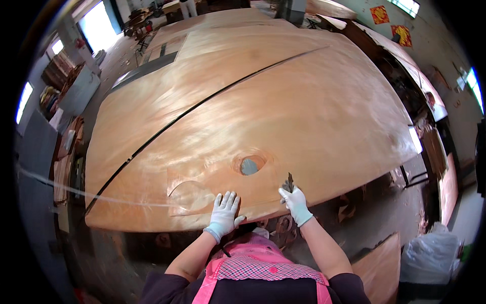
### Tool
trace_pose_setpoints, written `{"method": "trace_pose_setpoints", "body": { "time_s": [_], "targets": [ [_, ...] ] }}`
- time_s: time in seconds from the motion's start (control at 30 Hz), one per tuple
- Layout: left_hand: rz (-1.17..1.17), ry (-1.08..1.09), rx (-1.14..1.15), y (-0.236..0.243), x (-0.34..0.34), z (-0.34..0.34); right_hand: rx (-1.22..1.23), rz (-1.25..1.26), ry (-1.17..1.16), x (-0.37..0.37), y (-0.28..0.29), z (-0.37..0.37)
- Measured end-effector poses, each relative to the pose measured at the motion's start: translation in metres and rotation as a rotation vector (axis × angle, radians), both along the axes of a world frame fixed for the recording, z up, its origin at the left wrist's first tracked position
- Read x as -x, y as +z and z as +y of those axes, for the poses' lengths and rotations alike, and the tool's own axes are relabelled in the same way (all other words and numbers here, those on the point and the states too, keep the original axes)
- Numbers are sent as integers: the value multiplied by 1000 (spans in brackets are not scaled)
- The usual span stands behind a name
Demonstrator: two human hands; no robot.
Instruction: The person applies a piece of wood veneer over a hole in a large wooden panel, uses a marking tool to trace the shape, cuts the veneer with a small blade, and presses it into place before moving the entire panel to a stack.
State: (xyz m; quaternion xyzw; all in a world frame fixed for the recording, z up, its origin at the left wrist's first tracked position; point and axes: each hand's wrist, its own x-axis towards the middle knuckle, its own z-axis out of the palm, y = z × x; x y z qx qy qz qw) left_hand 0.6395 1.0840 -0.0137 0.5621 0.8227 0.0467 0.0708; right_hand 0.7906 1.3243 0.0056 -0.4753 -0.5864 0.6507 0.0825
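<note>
My left hand, in a white glove, lies flat with fingers spread on a large pale wooden veneer sheet, near its front edge. My right hand, also gloved, is closed on a dark narrow blade tool held pointing up at the sheet's front right. Beyond and between the hands is an oval hole with blue-grey showing inside. A squarish veneer patch with a curved cut lies just left of my left hand. A long black strip runs diagonally across the sheet, and a translucent band crosses its front left.
More boards continue toward the back, where a person's legs show. Wood stacks stand along the left and right. A plastic-wrapped bundle and a leaning board are at the lower right. A bright doorway opens at back left.
</note>
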Motion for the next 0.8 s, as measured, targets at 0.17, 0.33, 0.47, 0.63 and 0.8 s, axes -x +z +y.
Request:
{"method": "trace_pose_setpoints", "body": {
  "time_s": [0.17, 0.33, 0.47, 0.63, 0.8],
  "targets": [
    [-126, 154, -192, -7, 1, -2, 75, -32, 43, 40, -1, 26],
    [-2, 581, -157, -12, -22, -15, -161, -22, 516, 26, 18, 19],
    [-26, 704, -30, -8, -29, -8, -430, -1, 730, 24, 22, 22],
    [21, 740, -118, -7, -1, 52, -335, 15, 417, 73, -4, 82],
    [2, 766, -135, -9, 8, 106, -366, -81, 405, 115, -24, 149]
  ]
}}
